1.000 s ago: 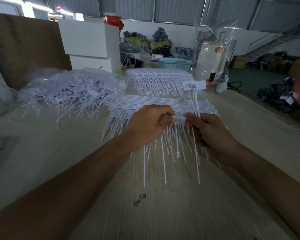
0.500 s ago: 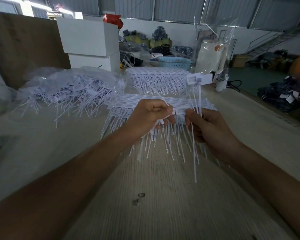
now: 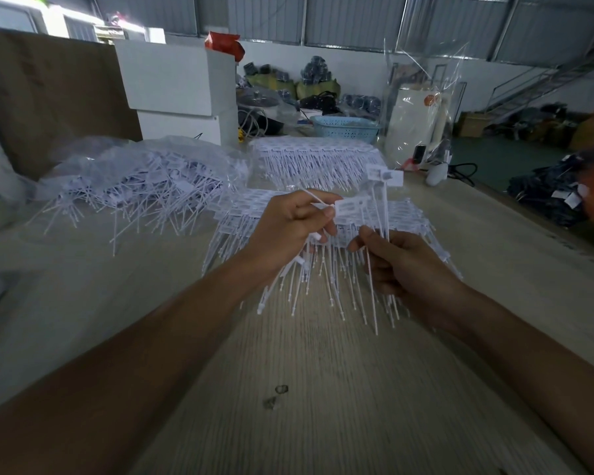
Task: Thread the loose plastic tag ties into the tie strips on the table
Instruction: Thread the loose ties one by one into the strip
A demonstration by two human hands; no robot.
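Observation:
My left hand [image 3: 288,231] pinches a white plastic tag tie [image 3: 352,206] by its flat head, lifted just above the stack of white tie strips [image 3: 405,217] in the middle of the table. More ties hang down from under that hand. My right hand [image 3: 401,265] grips a few upright loose ties [image 3: 379,207] by their stems; their tag heads [image 3: 384,176] stand above the strips. Both hands are close together over the near edge of the strips.
A heap of loose ties on clear plastic [image 3: 141,186] lies at the left. A second stack of strips [image 3: 309,156] sits farther back, with white boxes [image 3: 175,80], a blue basket [image 3: 347,126] and a clear bag [image 3: 422,108] behind. The wooden table [image 3: 288,389] extends toward me.
My left hand has lifted off the strips and drawn a tie up and to the right. The right hand has kept its hold on the upright ties.

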